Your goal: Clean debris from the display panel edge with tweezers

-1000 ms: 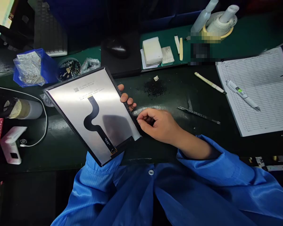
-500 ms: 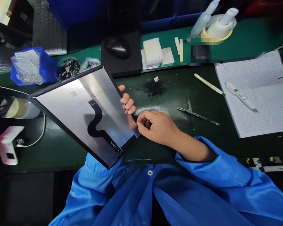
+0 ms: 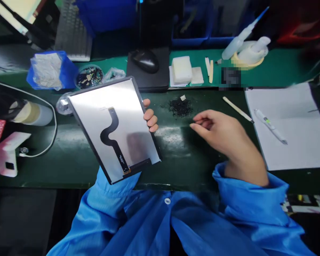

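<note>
My left hand (image 3: 150,115) grips a display panel (image 3: 134,113) from beneath, its fingertips wrapped over the right edge. The panel is tilted, with its silvery back facing up and a dark frame around it. A black S-shaped flex cable (image 3: 106,137) lies on that back. To the right, my right hand (image 3: 216,131) hovers over the bench with thumb and forefinger slightly apart and the other fingers curled; nothing shows between them. Just left of its fingertips is a small heap of black scraps (image 3: 180,107) with a white bit (image 3: 182,97) on it.
Behind the panel stand a blue bin (image 3: 69,73) and a round dish of small parts (image 3: 88,76). A mouse (image 3: 145,61), white pads (image 3: 181,69) and bottles (image 3: 237,44) line the back. At right are a thin stick (image 3: 237,109), a notebook (image 3: 288,106) and a pen (image 3: 270,126).
My right hand has left the panel's edge and moved right, its pinch loosening and its arm covering the tweezers. The panel has turned more upright in my left hand. The view has shifted slightly.
</note>
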Demonstrator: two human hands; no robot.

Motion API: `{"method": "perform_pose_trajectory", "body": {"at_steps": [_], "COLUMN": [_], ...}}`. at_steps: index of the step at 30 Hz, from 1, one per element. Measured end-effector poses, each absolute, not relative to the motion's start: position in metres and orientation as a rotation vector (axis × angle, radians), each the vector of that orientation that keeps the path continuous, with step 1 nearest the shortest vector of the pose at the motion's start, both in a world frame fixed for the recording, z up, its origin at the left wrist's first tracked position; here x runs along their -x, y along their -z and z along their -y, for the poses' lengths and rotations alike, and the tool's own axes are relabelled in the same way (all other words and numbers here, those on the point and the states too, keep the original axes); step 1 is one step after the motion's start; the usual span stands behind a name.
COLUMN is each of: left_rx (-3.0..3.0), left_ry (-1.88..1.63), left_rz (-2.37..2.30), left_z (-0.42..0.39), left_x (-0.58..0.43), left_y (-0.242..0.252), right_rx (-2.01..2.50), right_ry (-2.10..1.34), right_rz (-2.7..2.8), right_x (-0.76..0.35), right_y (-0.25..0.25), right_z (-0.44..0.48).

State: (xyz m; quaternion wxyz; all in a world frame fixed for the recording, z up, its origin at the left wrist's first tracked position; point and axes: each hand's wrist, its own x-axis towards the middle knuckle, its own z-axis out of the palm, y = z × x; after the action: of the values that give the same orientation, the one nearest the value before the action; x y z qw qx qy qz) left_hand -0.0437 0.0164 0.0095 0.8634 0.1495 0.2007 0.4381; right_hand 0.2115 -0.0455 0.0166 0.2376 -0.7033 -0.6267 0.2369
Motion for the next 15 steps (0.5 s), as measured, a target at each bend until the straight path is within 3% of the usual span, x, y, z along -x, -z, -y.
{"method": "perform_pose_trajectory", "body": {"at_steps": [9, 15], "left_rx": [-0.25, -0.217], "left_ry": [-0.896, -0.85], "left_rz": [-0.253, -0.205], "left_z": [-0.018, -0.019], "left_x": [0.047, 0.05], "left_y": [0.003, 0.006], "right_rx": [2.38, 2.01], "right_ry": [-0.982, -0.742], "right_rz": [1.845, 1.866], "right_x": [-0.272, -0.228], "right_y": [-0.009, -0.019], "right_z": [0.053, 0.054]}}
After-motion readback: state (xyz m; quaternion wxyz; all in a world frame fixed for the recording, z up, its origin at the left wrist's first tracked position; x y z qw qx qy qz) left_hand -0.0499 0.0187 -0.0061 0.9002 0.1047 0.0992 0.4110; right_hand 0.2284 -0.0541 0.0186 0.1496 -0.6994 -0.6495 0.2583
